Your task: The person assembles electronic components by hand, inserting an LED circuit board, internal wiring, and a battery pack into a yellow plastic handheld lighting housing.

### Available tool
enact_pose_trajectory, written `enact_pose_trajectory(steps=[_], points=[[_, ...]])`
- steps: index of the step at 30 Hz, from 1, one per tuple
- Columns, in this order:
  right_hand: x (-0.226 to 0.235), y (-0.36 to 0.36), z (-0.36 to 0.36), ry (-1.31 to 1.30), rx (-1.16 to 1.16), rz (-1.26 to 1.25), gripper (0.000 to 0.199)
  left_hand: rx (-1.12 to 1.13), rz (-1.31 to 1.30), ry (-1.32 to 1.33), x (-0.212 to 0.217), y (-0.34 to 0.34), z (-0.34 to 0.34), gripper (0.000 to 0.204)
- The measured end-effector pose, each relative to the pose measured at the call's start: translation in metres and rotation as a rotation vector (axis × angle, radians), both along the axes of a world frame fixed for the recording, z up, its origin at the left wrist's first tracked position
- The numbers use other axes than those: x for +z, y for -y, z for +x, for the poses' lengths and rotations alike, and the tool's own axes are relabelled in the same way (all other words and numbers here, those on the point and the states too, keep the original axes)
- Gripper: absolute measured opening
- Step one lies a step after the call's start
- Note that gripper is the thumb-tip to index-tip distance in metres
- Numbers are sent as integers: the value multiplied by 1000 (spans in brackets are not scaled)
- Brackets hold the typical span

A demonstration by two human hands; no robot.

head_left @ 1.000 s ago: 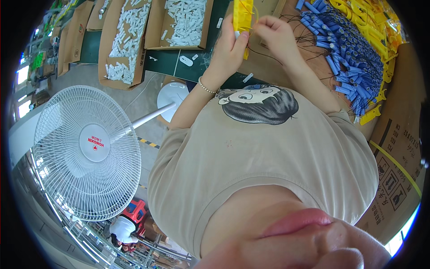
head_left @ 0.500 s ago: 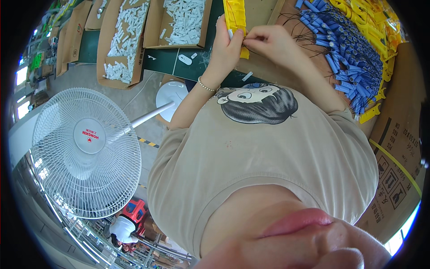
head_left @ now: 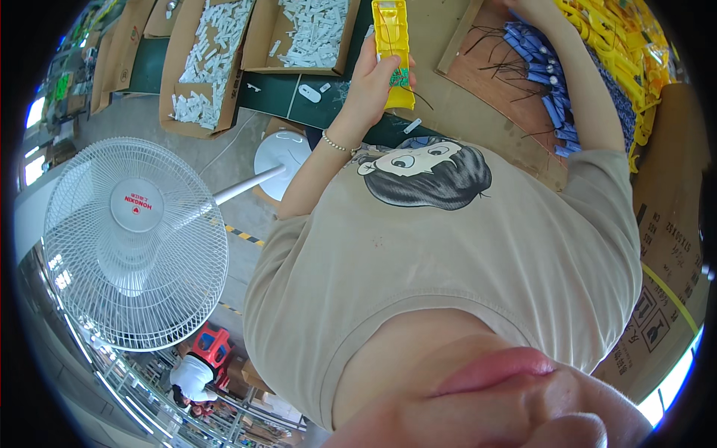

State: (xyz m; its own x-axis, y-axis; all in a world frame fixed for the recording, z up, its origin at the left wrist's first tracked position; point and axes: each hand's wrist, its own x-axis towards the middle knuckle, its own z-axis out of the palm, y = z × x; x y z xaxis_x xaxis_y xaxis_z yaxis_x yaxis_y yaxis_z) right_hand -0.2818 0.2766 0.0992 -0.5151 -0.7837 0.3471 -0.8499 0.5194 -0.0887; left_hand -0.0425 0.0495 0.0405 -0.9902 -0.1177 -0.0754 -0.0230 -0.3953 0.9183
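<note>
In my left hand (head_left: 371, 84), fingers closed round it, is a long yellow plastic housing (head_left: 392, 33), held upright with its hollow side showing. A small green circuit board (head_left: 399, 77) sits inside it near my thumb, and thin dark wires run along it and stick out past its lower end. My right hand (head_left: 529, 9) reaches to the top edge, over the near end of a pile of blue cylindrical cells (head_left: 551, 82) with black wires. Its fingers are mostly cut off by the frame, so what they touch is hidden.
Cardboard trays (head_left: 243, 69) of small white plastic parts stand at the left. Several loose white pieces (head_left: 309, 93) lie on the green table (head_left: 328, 116). More yellow housings (head_left: 612, 45) are heaped at the right, above a large carton (head_left: 665, 224). A standing fan (head_left: 138, 239) is at my left.
My right hand has left the yellow housing and moved right to the blue cells. My left hand has turned the housing, so its inside, circuit board and wires now show.
</note>
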Motion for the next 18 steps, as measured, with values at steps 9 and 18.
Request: enact_pose_trajectory(steps=[9,18], points=[[21,68,139,523,67,-441,23,29,-146,-80,-7,2,-2,42],[6,84,162,974,-99,-762,24,120,-567,-194,-8,0,1,53]])
